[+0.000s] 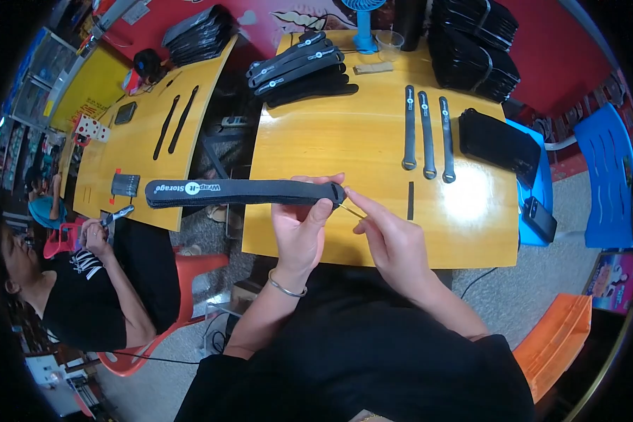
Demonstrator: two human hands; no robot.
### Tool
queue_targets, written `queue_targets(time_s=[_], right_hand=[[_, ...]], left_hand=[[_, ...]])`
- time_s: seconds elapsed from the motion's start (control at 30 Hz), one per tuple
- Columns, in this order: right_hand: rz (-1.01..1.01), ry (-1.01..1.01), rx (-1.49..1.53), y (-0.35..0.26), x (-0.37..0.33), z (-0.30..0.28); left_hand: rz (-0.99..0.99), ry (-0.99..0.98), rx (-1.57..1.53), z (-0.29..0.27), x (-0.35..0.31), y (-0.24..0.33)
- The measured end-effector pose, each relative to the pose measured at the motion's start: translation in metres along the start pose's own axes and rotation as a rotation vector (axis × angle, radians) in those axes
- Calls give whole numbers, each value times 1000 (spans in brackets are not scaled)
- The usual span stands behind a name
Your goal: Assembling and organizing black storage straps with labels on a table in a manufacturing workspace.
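Observation:
A stack of long black hook-and-loop straps (pixel 243 191) with white print lies level above the near edge of the yellow table. My left hand (pixel 297 235) is closed around its right end, thumb in front, by the slotted tips. A thin yellow band (pixel 354 210), which looks like a rubber band, stretches from that end to my right hand (pixel 399 246). The right fingers pinch it, and the index fingertip touches the end of the stack. On the table beyond, three single straps (pixel 410 130) lie side by side. Closer to my right hand is a short black strip (pixel 411 200).
Piled straps (pixel 299 67) lie at the table's far left, near a blue fan (pixel 363 24) and a clear cup (pixel 389 46). Black bundles (pixel 475 49) fill the far right corner. Blue chairs (pixel 605 179) stand right. A co-worker (pixel 84 295) sits left at another table (pixel 144 141).

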State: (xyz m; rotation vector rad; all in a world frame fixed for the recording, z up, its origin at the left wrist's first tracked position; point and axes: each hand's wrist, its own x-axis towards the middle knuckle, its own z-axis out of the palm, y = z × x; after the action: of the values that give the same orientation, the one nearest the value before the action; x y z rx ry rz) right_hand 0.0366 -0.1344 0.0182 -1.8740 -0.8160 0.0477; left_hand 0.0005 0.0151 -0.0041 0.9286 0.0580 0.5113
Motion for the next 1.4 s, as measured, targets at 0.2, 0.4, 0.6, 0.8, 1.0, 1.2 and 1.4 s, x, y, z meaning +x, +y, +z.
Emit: queue_targets(time_s=[0.2,0.4,0.6,0.8,1.0,1.2,1.4], right_hand=[[58,7,60,-6,-1,0],[433,-134,703,-6,-3,0],[115,90,302,-5,-3,12],[261,-21,498,-7,1,7],[-43,115,108,-1,5,15],[83,8,353,6,12,26],[121,47,426,5,18,34]], left_hand=[[170,-63,161,1,-4,-1],[303,-65,363,2,-8,1],[448,-89,509,8,-8,4],[260,-29,398,10,-7,9],[134,42,334,12,-4,16],[104,130,257,9,-1,13],[29,86,272,1,-4,1]])
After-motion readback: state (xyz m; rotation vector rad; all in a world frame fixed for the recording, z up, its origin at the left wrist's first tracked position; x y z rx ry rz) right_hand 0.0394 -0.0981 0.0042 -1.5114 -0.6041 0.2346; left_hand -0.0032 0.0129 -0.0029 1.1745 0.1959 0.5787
